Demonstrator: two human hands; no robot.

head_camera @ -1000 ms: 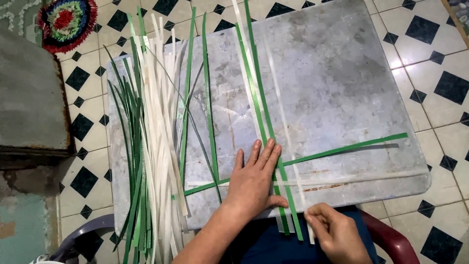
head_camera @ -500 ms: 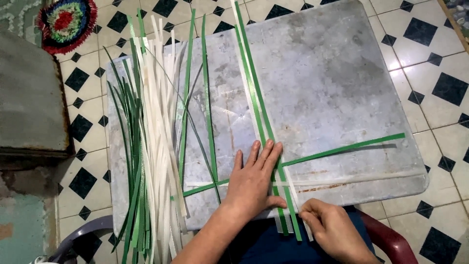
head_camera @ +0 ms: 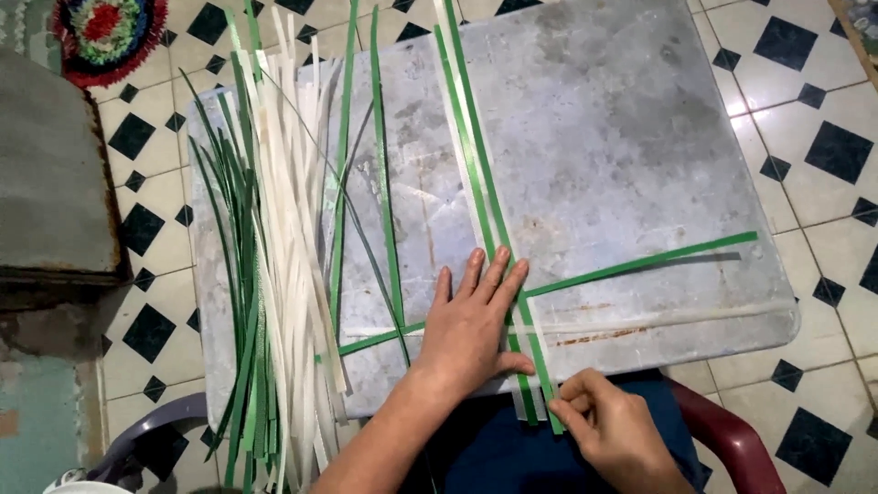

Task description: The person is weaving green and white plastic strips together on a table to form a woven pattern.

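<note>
My left hand (head_camera: pixel 471 322) lies flat, fingers spread, on a grey board (head_camera: pixel 622 137), pressing down where long green strips (head_camera: pixel 476 165) and a white strip cross a horizontal green strip (head_camera: pixel 640 263) and a pale horizontal strip (head_camera: pixel 658 319). My right hand (head_camera: pixel 615 428) is at the board's near edge, its fingertips pinching the near ends of the lengthwise strips (head_camera: pixel 547 402). Two more single green strips (head_camera: pixel 384 174) lie lengthwise to the left of the hand.
A thick bundle of loose white and green strips (head_camera: pixel 274 274) lies along the board's left side. A plastic chair arm (head_camera: pixel 722 430) shows below. A grey block (head_camera: pixel 50 174) and a colourful round mat (head_camera: pixel 110 32) sit on the black-and-white tiled floor.
My right hand has moved left and up to the near ends of the lengthwise strips and closed its fingers on them. The left hand stays pressed in place.
</note>
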